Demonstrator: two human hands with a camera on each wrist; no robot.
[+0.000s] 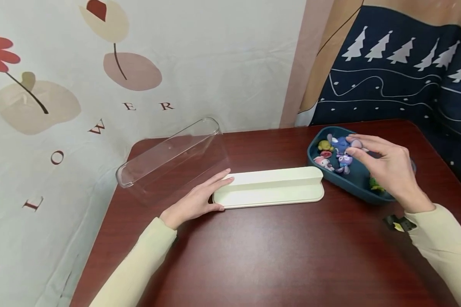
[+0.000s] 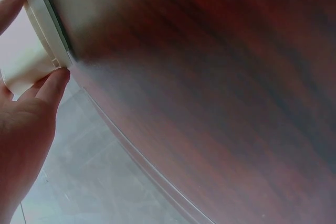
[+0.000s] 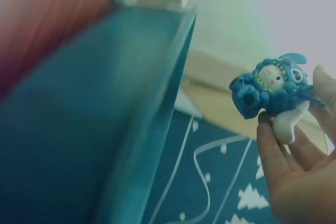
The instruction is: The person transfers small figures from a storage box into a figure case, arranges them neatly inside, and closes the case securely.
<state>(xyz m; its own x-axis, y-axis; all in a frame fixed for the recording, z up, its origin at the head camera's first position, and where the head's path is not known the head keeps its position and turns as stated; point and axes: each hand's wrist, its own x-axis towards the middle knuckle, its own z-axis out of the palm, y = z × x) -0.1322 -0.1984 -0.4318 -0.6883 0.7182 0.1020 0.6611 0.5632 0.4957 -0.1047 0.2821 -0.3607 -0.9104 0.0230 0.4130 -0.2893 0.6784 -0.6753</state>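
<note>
My left hand (image 1: 196, 199) grips the left end of a pale two-level display base (image 1: 269, 192), thumb at its front edge and fingers over the back. In the left wrist view, the fingers and thumb (image 2: 54, 88) bracket the end of that base. Over a dark teal basin (image 1: 345, 182), my right hand (image 1: 388, 164) pinches a blue figurine (image 3: 273, 85) with big ears and a small white face. Below it in the basin lie a purple figurine (image 1: 344, 163), a pink and white figurine (image 1: 323, 163), a yellow figurine (image 1: 325, 145) and a green one (image 1: 375, 185).
A clear plastic cover (image 1: 169, 157) lies on the dark red table (image 1: 276, 251) behind my left hand. Fabric with flower prints (image 1: 223, 68) hangs behind the table, and a navy cloth with white trees (image 1: 392, 81) hangs behind the basin.
</note>
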